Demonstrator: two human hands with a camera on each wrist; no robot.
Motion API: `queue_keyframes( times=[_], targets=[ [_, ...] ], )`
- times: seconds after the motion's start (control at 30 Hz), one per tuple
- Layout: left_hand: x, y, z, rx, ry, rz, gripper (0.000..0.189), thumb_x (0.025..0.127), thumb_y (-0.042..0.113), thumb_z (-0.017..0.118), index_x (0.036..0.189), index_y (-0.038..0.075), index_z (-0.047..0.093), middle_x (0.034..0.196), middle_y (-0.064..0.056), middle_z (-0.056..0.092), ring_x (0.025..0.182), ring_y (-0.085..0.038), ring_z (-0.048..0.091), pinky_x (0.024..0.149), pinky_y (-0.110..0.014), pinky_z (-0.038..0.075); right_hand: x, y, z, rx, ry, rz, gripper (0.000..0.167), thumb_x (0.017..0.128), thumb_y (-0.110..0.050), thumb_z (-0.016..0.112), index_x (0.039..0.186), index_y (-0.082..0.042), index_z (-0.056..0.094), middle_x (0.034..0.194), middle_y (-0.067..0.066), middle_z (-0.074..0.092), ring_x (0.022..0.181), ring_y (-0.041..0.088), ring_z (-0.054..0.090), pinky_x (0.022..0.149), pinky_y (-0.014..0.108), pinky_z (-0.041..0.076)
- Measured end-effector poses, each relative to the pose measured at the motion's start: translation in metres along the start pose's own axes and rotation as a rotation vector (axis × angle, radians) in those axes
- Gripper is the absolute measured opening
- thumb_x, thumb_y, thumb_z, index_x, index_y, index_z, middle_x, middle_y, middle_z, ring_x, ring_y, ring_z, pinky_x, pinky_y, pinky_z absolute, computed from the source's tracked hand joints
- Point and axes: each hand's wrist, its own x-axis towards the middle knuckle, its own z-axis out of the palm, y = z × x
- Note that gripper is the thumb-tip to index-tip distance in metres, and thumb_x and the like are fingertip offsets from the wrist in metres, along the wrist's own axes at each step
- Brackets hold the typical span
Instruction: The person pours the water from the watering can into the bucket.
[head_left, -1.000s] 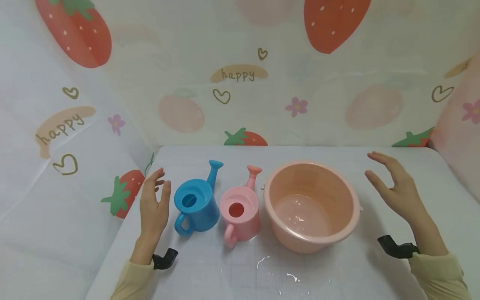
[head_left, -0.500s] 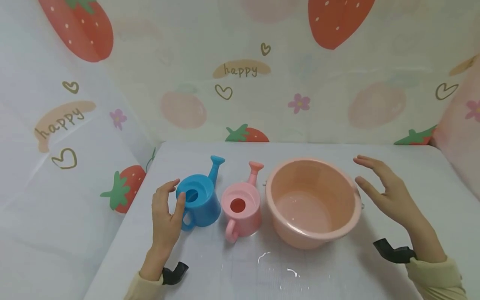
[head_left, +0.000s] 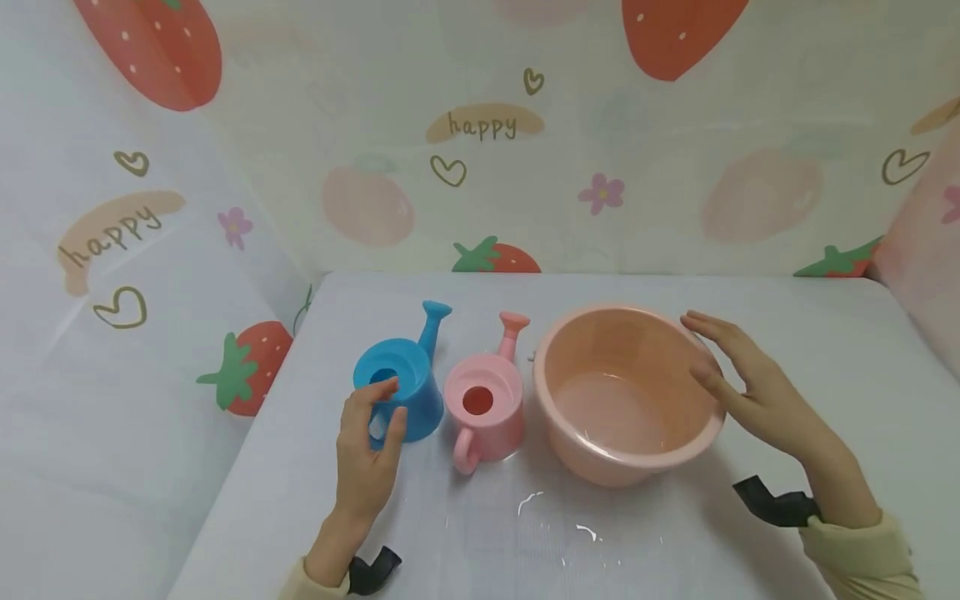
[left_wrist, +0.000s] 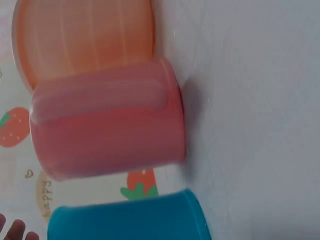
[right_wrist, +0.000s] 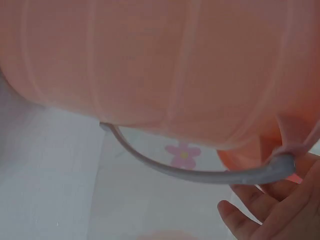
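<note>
A blue watering can [head_left: 420,400] stands on the table, its spout pointing away. My left hand [head_left: 365,462] is in front of its handle, thumb and fingers spread apart, overlapping the can in the head view. Only the left fingertips [left_wrist: 16,230] show in the left wrist view, near the blue can [left_wrist: 130,220]. My right hand [head_left: 765,408] is at the right rim of a peach-coloured bucket [head_left: 622,475], its fingers extended and thumb over the edge. In the right wrist view, the right hand [right_wrist: 280,210] is beside the pivot of the bucket's hanging grey handle [right_wrist: 200,176].
A pink watering can [head_left: 498,425] stands between the blue one and the bucket, close to both. Drops of water lie on the white table [head_left: 525,542] in front. A strawberry-printed sheet [head_left: 300,125] hangs behind and along the left side.
My left hand has moved right and nearer, from beside the blue can to in front of its handle. My right hand has moved left to the bucket's rim. Camera tilts slightly down.
</note>
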Motion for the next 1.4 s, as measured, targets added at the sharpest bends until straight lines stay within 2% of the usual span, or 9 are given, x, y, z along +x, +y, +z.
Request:
queue_keyframes(
  times=[0.03, 0.13, 0.27, 0.4, 0.6, 0.83, 0.93, 1.17, 1.4],
  targets=[
    [-0.002, 0.002, 0.002, -0.016, -0.008, 0.002, 0.033, 0.089, 0.01, 0.058, 0.122, 0.005, 0.053, 0.115, -0.008, 0.058, 0.106, -0.018, 0.053, 0.095, -0.017, 0.04, 0.0, 0.0, 0.001, 0.004, -0.007, 0.003, 0.062, 0.089, -0.008, 0.061, 0.142, -0.026, 0.035, 0.146, -0.004, 0.033, 0.135, 0.002, 0.024, 0.099, 0.007, 0.022],
    [-0.007, 0.006, 0.006, -0.049, -0.039, -0.005, 0.033, 0.089, 0.008, 0.058, 0.122, 0.004, 0.053, 0.111, -0.008, 0.059, 0.101, -0.017, 0.055, 0.09, -0.016, 0.043, -0.001, -0.001, 0.006, 0.028, -0.029, 0.025, 0.061, 0.09, -0.01, 0.059, 0.143, -0.024, 0.033, 0.148, -0.006, 0.029, 0.137, 0.005, 0.022, 0.104, 0.029, 0.031],
    [-0.013, 0.011, 0.01, -0.056, -0.09, -0.076, 0.036, 0.089, 0.007, 0.059, 0.123, 0.008, 0.053, 0.106, -0.005, 0.061, 0.099, -0.014, 0.056, 0.083, -0.02, 0.049, -0.003, -0.002, 0.011, 0.05, -0.051, 0.063, 0.062, 0.091, -0.014, 0.058, 0.145, -0.023, 0.029, 0.152, -0.003, 0.023, 0.138, 0.021, 0.023, 0.086, 0.06, 0.041],
    [-0.019, 0.013, 0.014, -0.056, -0.131, -0.145, 0.036, 0.089, 0.006, 0.059, 0.125, 0.01, 0.052, 0.104, -0.003, 0.063, 0.099, -0.013, 0.056, 0.08, -0.025, 0.051, -0.005, -0.004, 0.012, 0.071, -0.08, 0.09, 0.067, 0.09, -0.017, 0.059, 0.147, -0.023, 0.024, 0.154, 0.003, 0.018, 0.136, 0.036, 0.024, 0.079, 0.069, 0.042],
    [-0.021, 0.019, 0.02, -0.092, -0.207, -0.225, 0.03, 0.092, 0.012, 0.057, 0.122, 0.009, 0.053, 0.101, 0.001, 0.061, 0.093, -0.009, 0.056, 0.08, -0.019, 0.049, -0.006, -0.002, 0.01, 0.103, -0.1, 0.092, 0.078, 0.085, -0.014, 0.064, 0.148, -0.022, 0.018, 0.154, 0.005, 0.015, 0.137, 0.037, 0.021, 0.081, 0.073, 0.036],
    [-0.026, 0.021, 0.03, -0.082, -0.26, -0.34, 0.028, 0.093, 0.025, 0.057, 0.118, 0.013, 0.053, 0.1, 0.006, 0.06, 0.092, -0.007, 0.055, 0.079, -0.022, 0.052, -0.008, 0.002, 0.012, 0.156, -0.123, 0.098, 0.078, 0.087, -0.014, 0.061, 0.149, -0.023, 0.014, 0.155, 0.0, 0.009, 0.138, 0.036, 0.016, 0.081, 0.076, 0.031],
    [-0.028, 0.023, 0.034, -0.113, -0.272, -0.379, 0.026, 0.093, 0.026, 0.057, 0.116, 0.014, 0.052, 0.101, 0.007, 0.06, 0.093, -0.006, 0.055, 0.08, -0.022, 0.051, -0.007, 0.002, 0.013, 0.162, -0.125, 0.103, 0.079, 0.088, -0.014, 0.061, 0.149, -0.023, 0.012, 0.155, -0.001, 0.008, 0.139, 0.035, 0.015, 0.083, 0.076, 0.029],
    [-0.032, 0.028, 0.041, -0.22, -0.292, -0.415, 0.022, 0.093, 0.026, 0.057, 0.112, 0.016, 0.052, 0.101, 0.006, 0.059, 0.092, -0.008, 0.056, 0.081, -0.023, 0.051, -0.007, 0.001, 0.016, 0.161, -0.125, 0.117, 0.079, 0.087, -0.015, 0.061, 0.15, -0.022, 0.012, 0.155, -0.001, 0.008, 0.139, 0.036, 0.014, 0.085, 0.077, 0.026],
    [-0.034, 0.028, 0.047, -0.226, -0.311, -0.482, 0.027, 0.091, 0.03, 0.059, 0.112, 0.017, 0.05, 0.102, 0.006, 0.059, 0.091, -0.008, 0.057, 0.081, -0.022, 0.051, -0.008, 0.002, 0.016, 0.176, -0.126, 0.117, 0.079, 0.088, -0.014, 0.06, 0.15, -0.022, 0.012, 0.155, 0.0, 0.007, 0.139, 0.038, 0.013, 0.083, 0.079, 0.024]
  ],
)
